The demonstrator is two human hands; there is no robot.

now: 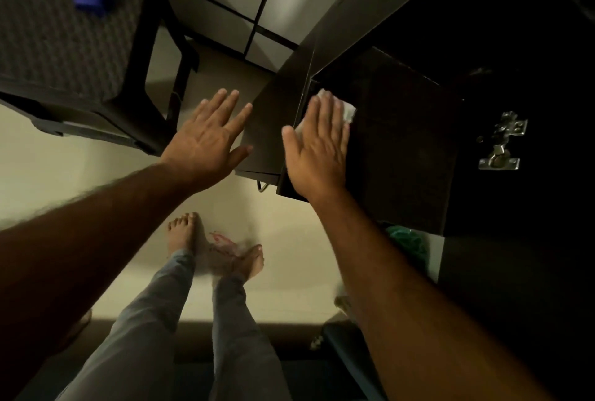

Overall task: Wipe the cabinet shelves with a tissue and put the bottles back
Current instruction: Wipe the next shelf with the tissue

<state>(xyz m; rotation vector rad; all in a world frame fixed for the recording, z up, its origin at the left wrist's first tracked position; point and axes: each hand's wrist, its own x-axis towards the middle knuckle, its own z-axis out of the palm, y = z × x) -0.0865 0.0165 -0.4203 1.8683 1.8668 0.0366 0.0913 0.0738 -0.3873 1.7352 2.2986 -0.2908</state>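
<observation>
Head view: right hand (317,146) flat, pressing tissue (349,112) on dark shelf (402,142); left hand (207,139) spread, hovering beside.

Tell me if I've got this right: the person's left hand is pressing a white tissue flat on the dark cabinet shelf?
Not quite: the head view shows the right hand pressing the white tissue flat on the dark cabinet shelf. The left hand is spread open, holding nothing.
</observation>
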